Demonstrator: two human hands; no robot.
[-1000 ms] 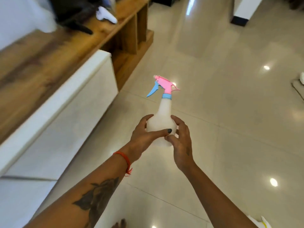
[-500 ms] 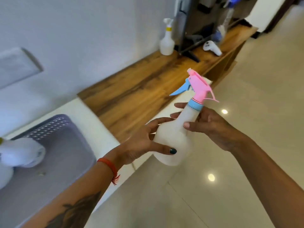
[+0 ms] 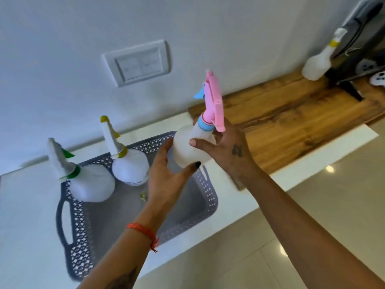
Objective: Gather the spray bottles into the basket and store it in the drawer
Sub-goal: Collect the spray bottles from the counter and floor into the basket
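A white spray bottle with a pink and blue head (image 3: 187, 149) hangs upright over the far right corner of the grey perforated basket (image 3: 208, 197). My right hand (image 3: 227, 151) grips its shoulder and neck. My left hand (image 3: 168, 180) cups its base from below, thumb on the bottom. Two white bottles stand inside the basket: one with a green collar (image 3: 89, 184) at the left, one with a yellow collar (image 3: 129, 170) in the middle. Another white bottle with a yellow collar (image 3: 318, 63) stands far right on the wooden top.
The basket rests on a white counter (image 3: 235, 207) against a white wall with a switch plate (image 3: 139, 63). To the right runs a wooden top (image 3: 291, 126) with a dark appliance (image 3: 358, 44) on it. Glossy tiled floor (image 3: 312, 205) lies at the lower right.
The view has swung left from the floor to the counter and basket. The pink-headed bottle has travelled with both hands over the basket; my right hand shifted from its base to its neck.
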